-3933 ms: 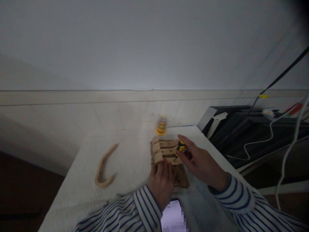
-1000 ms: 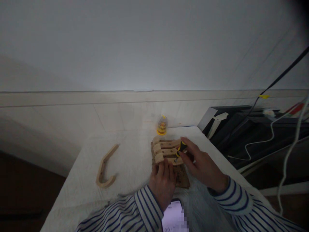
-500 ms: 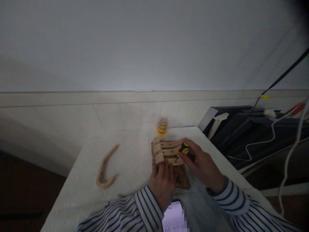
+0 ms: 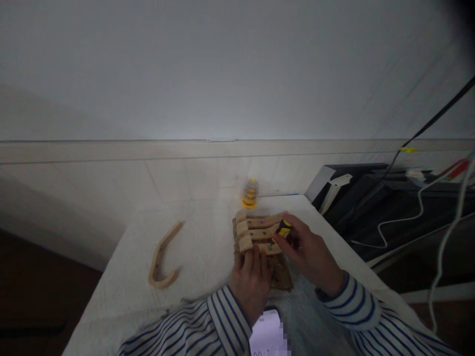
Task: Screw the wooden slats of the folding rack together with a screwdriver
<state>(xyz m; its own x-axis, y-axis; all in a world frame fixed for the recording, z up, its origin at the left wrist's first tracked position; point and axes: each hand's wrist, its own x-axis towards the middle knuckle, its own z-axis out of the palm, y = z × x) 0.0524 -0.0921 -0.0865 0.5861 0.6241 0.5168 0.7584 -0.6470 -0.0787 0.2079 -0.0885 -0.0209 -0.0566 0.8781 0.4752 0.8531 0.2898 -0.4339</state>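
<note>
On the white table (image 4: pixel 200 247) lies a brown board (image 4: pixel 281 276) with three curved wooden hooks (image 4: pixel 256 231) laid side by side across it. My left hand (image 4: pixel 249 283) lies over the near part of the board, fingers together and pressing on the nearest hook. My right hand (image 4: pixel 309 254) is closed round a small yellow and black screwdriver (image 4: pixel 282 230), whose tip points down at the nearest hook. A fourth wooden hook (image 4: pixel 162 256) lies loose on the table to the left.
A small clear jar with a yellow base (image 4: pixel 250 193) stands at the table's far edge. A lit phone (image 4: pixel 264 336) lies near my left sleeve. To the right is a dark cabinet (image 4: pixel 374 198) with white cables (image 4: pixel 419 210) and a black cable (image 4: pixel 434 116).
My right hand with the screwdriver has shifted slightly right and turned a little. My left hand has stayed on the hooks.
</note>
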